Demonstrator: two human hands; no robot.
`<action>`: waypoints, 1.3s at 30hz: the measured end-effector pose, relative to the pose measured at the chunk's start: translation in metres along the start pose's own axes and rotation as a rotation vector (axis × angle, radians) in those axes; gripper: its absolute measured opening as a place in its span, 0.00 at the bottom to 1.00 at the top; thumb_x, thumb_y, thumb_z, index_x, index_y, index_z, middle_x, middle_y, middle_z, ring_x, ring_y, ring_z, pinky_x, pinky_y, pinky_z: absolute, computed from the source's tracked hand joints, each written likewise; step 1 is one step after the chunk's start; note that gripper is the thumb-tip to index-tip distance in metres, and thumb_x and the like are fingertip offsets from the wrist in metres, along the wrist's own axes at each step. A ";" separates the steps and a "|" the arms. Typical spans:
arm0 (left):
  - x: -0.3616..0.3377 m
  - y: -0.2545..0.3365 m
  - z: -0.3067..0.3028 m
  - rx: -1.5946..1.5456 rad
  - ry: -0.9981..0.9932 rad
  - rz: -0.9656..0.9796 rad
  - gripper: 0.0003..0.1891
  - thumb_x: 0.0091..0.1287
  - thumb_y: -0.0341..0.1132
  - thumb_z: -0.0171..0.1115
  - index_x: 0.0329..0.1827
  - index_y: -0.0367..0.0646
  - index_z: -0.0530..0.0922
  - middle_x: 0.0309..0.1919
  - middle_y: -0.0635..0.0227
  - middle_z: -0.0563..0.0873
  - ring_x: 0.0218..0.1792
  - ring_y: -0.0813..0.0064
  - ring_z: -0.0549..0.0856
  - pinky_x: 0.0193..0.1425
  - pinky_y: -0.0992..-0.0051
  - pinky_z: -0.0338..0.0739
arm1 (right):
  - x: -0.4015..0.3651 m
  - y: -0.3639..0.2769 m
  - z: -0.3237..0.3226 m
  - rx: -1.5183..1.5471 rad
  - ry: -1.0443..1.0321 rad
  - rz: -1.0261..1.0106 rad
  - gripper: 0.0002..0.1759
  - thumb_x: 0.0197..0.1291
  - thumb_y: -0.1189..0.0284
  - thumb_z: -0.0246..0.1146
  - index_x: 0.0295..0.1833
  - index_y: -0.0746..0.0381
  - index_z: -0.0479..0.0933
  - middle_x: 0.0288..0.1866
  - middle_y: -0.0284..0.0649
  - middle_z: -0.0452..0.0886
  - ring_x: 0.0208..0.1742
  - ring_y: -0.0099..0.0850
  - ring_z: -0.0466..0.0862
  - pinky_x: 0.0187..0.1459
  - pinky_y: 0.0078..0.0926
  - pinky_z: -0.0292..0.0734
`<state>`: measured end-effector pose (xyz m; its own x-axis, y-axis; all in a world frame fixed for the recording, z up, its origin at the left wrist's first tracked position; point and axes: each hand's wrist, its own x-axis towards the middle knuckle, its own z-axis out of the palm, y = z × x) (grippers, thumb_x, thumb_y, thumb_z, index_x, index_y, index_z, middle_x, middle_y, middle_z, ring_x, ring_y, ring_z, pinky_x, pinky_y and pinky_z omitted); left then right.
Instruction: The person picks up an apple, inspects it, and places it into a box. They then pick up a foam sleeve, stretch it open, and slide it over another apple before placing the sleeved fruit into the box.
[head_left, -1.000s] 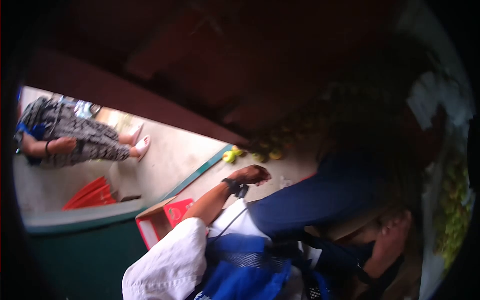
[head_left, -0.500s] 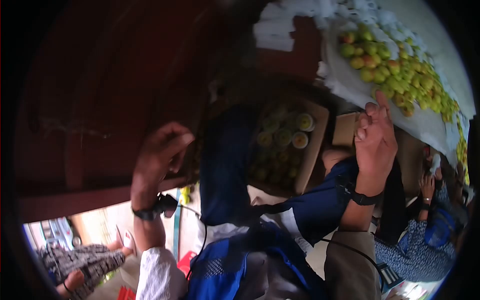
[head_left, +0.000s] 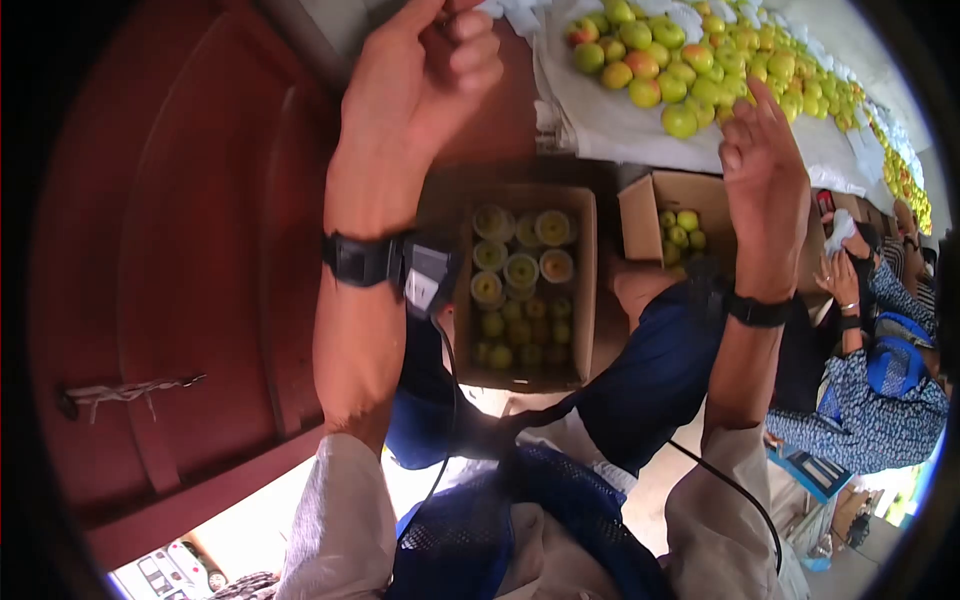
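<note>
My left hand (head_left: 430, 75) is raised at the top edge, its fingers curled beside white foam netting (head_left: 522, 14); what they grip, if anything, is hidden. My right hand (head_left: 760, 150) is in front of the green and reddish apples (head_left: 680, 72) on a white cloth, with its index finger stretched out, the others loosely bent and nothing visible in it. Between my knees stands a cardboard box (head_left: 587, 290) with apples in round netting or cups (head_left: 521, 271) and bare fruit nearer me.
A second cardboard box (head_left: 641, 222) holds several green apples. At left is a large dark red wooden panel (head_left: 200, 250). On the right another person (head_left: 860, 400) in a blue patterned top handles something white (head_left: 838, 230). A cable (head_left: 735, 480) runs along my right arm.
My left hand has moved up and right to the foam netting. My right hand stays raised by the apples. The view has shifted, and both boxes show more clearly.
</note>
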<state>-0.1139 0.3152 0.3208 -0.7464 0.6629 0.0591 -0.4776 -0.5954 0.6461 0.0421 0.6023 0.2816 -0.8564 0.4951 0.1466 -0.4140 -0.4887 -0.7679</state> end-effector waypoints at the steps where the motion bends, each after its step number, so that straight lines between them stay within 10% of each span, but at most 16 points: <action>1: 0.011 -0.004 -0.016 -0.020 -0.066 -0.003 0.12 0.79 0.39 0.57 0.49 0.38 0.77 0.28 0.72 0.75 0.23 0.79 0.72 0.27 0.75 0.69 | 0.004 0.004 0.003 -0.062 -0.074 0.032 0.25 0.71 0.74 0.60 0.71 0.70 0.70 0.48 0.40 0.80 0.41 0.26 0.79 0.37 0.19 0.68; 10: 0.006 -0.033 -0.072 -0.134 0.247 0.013 0.13 0.82 0.41 0.53 0.42 0.43 0.78 0.23 0.74 0.75 0.21 0.80 0.73 0.24 0.77 0.68 | 0.002 0.108 0.012 -0.752 -0.443 0.503 0.17 0.69 0.70 0.62 0.59 0.66 0.81 0.42 0.37 0.84 0.37 0.22 0.82 0.33 0.16 0.69; 20: -0.006 -0.020 -0.049 -0.248 -0.048 0.041 0.13 0.83 0.35 0.48 0.50 0.33 0.77 0.27 0.74 0.68 0.23 0.81 0.66 0.29 0.76 0.63 | 0.003 -0.010 -0.047 -0.874 -0.175 0.204 0.18 0.71 0.66 0.62 0.58 0.66 0.82 0.41 0.34 0.85 0.41 0.21 0.82 0.37 0.17 0.70; 30: -0.022 -0.027 -0.008 -0.150 -0.021 0.058 0.11 0.85 0.34 0.44 0.49 0.37 0.74 0.26 0.73 0.68 0.20 0.83 0.66 0.27 0.78 0.61 | -0.078 -0.017 -0.203 -0.852 0.190 0.392 0.17 0.63 0.69 0.64 0.54 0.65 0.81 0.37 0.33 0.84 0.32 0.20 0.82 0.29 0.16 0.69; 39: -0.013 -0.030 0.005 -0.196 0.013 0.137 0.13 0.84 0.38 0.47 0.47 0.39 0.78 0.25 0.74 0.71 0.21 0.81 0.68 0.27 0.76 0.64 | 0.011 0.015 -0.118 -0.859 -0.125 0.252 0.18 0.64 0.69 0.62 0.56 0.65 0.81 0.39 0.33 0.84 0.35 0.20 0.83 0.31 0.17 0.68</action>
<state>-0.0880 0.3269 0.3040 -0.8159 0.5645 0.1252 -0.4512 -0.7569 0.4728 0.0627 0.6852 0.1977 -0.9385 0.3399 -0.0611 0.1207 0.1569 -0.9802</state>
